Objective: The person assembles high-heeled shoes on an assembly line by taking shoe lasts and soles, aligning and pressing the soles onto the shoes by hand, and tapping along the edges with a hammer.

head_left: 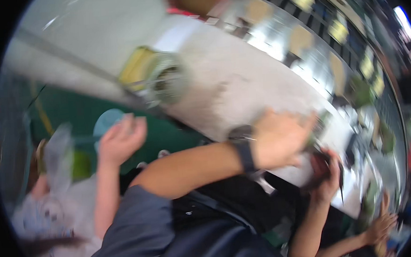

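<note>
I see the left hand point(279, 140), a dark watch point(245, 149) at its wrist, with fingers spread over the pale table point(254, 73), though blur keeps me from telling what they touch. The right hand point(330, 179) grips a blurred dark reddish object point(318, 165) just beside it, while 1 clear round container point(165, 96) stands well apart, near the table's edge.

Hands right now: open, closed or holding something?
Left hand: too blurred to tell open or closed.
Right hand: closed on a dark reddish object.
</note>
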A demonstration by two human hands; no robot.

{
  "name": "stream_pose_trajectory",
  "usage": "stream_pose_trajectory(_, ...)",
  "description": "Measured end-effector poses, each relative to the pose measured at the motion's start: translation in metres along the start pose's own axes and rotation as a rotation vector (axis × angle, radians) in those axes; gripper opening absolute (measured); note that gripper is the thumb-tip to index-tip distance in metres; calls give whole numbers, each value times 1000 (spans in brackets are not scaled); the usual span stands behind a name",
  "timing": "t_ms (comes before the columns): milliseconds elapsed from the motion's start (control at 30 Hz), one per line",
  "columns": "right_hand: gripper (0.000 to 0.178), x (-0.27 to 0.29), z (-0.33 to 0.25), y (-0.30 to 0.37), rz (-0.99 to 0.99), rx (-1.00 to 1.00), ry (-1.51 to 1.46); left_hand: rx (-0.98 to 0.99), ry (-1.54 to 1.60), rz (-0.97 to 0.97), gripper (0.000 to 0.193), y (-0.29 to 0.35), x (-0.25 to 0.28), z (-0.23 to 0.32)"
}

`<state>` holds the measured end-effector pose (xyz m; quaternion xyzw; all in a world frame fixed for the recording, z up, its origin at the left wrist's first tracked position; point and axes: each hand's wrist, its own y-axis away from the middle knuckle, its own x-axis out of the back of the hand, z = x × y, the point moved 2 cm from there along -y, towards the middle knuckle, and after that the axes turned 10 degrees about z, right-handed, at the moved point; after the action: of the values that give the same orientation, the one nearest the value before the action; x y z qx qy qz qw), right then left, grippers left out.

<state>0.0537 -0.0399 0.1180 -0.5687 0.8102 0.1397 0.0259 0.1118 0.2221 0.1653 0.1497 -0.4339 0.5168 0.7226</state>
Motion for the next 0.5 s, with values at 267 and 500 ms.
stream_pose_trajectory(267, 31, -63, -86, -29, -138, 196, 197, 45, 187, -7, 97, -8, 12, -4)
stream_pose_trajectory(500, 23, -75, -102, -33, -307, 265, 522, 42, 223, -15, 98, -15, 4, -1)
